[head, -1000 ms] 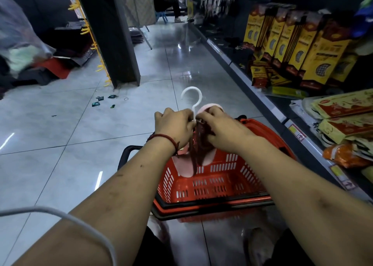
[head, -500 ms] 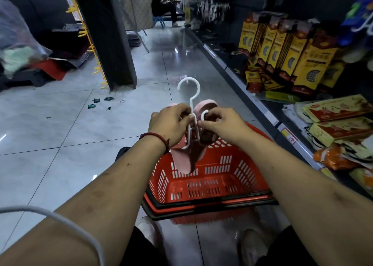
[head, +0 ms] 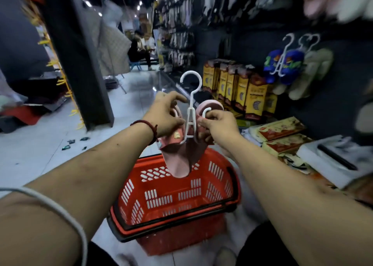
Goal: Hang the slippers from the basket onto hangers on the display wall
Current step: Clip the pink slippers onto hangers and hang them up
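Gripped pink, likely light, pliable slippers [head: 178, 161] and white plastic hanger [head: 190, 122] with left hand [head: 164, 116], right hand [head: 221, 124]; probably best lifted by hook [head: 191, 79].

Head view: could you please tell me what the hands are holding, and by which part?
The left hand and right hand each grip one pink slipper near its upper end, either side of the stem of the white hanger.

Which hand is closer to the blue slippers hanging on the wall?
Right. The right hand, pinching the pink slippers on the hanger, is below and left of the blue slippers; the left hand grips the pair's far side, farther left.
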A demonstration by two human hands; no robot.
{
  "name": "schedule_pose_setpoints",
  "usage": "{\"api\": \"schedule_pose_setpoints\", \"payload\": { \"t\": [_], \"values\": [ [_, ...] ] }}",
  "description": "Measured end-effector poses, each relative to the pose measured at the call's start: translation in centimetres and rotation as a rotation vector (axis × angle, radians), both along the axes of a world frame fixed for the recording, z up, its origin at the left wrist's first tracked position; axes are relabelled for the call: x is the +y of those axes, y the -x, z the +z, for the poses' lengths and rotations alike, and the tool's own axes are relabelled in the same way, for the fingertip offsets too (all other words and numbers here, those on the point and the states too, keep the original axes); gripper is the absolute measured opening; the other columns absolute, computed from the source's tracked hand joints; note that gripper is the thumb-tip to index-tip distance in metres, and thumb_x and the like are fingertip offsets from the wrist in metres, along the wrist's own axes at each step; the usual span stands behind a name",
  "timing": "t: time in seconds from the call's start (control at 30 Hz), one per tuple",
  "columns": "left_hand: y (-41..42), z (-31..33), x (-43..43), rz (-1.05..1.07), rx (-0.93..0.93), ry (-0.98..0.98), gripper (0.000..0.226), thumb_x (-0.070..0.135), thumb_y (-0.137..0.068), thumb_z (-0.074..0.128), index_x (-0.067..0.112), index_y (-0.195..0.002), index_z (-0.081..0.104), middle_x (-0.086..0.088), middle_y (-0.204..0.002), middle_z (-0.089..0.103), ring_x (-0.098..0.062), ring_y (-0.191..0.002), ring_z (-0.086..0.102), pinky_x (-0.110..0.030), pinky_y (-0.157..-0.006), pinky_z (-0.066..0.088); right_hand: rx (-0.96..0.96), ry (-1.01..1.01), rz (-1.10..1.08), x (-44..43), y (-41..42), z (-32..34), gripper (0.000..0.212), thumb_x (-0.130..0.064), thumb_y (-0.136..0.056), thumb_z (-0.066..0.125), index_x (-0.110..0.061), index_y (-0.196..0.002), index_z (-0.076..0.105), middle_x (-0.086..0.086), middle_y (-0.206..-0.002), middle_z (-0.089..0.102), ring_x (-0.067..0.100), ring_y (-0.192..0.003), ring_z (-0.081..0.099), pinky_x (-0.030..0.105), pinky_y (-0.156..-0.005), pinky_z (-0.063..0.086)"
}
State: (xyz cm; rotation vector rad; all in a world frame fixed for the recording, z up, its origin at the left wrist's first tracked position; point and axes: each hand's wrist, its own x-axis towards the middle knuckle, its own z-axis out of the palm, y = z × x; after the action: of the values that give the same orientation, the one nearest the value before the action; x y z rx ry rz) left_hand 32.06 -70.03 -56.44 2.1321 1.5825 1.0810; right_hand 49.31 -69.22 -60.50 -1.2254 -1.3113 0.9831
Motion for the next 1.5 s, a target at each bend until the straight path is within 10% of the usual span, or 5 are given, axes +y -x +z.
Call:
{"api": "schedule_pose_setpoints", "payload": {
  "t": [0.17,0.33,0.73,1.1,1.5],
  "values": [
    [-6.3,3.9,-1.0,-0.005,-0.274,0.020,0.059,0.006,-0.061,0.087,0.013,-0.105,0.047,-0.007,-0.091,0.064,-0.017,-0.069,0.062,-0.027,-0.064,0.055,0.066,-0.049,-0.095,-2.9,-6.4,4.4,0.012,-0.007,-0.092,0.069,-0.004,-0.082,0.063,0.014,-0.057,0.051,0.025,-0.043,0.056,0.019,-0.035,0.034],
    [-13.0,6.3,-1.7,-0.133,-0.205,0.115,0.015,0.009,-0.068,0.082,0.015,-0.075,0.070,-0.004,-0.060,0.066,-0.019,-0.063,0.061,-0.033,-0.069,0.054,0.046,-0.067,-0.279,-6.2,-12.9,6.9,0.019,-0.008,-0.092,0.069,-0.006,-0.076,0.061,0.012,-0.055,0.051,0.023,-0.040,0.055,0.021,-0.035,0.036],
    [-29.8,9.2,-5.0,-0.418,0.117,0.021,0.033,0.036,-0.080,0.071,0.018,-0.054,0.060,-0.003,-0.058,0.054,-0.023,-0.066,0.054,-0.033,-0.063,0.047,-0.030,-0.064,-0.621,-14.7,-28.0,10.5,0.024,-0.011,-0.092,0.069,-0.010,-0.070,0.060,0.008,-0.049,0.055,0.027,-0.048,0.056,0.024,-0.039,0.037],
    [-45.4,10.1,-14.3,-0.606,0.340,-0.209,0.027,0.046,-0.083,0.054,0.024,-0.068,0.058,0.005,-0.076,0.062,-0.028,-0.089,0.059,-0.046,-0.099,0.036,-0.089,0.000,-0.962,-28.4,-38.8,12.6,0.017,-0.019,-0.095,0.065,-0.008,-0.083,0.062,0.021,-0.060,0.063,0.017,-0.028,0.053,0.015,-0.035,0.033],
    [-57.2,9.6,-21.8,-0.820,0.337,-0.394,0.028,0.045,-0.093,0.051,0.022,-0.086,0.064,-0.005,-0.103,0.070,-0.031,-0.105,0.062,-0.044,-0.102,0.034,-0.228,0.021,-1.379,-37.6,-48.1,11.8,0.028,-0.024,-0.086,0.068,-0.001,-0.070,0.065,0.007,-0.050,0.060,0.023,-0.042,0.059,0.046,-0.056,0.058]
  ]
}}
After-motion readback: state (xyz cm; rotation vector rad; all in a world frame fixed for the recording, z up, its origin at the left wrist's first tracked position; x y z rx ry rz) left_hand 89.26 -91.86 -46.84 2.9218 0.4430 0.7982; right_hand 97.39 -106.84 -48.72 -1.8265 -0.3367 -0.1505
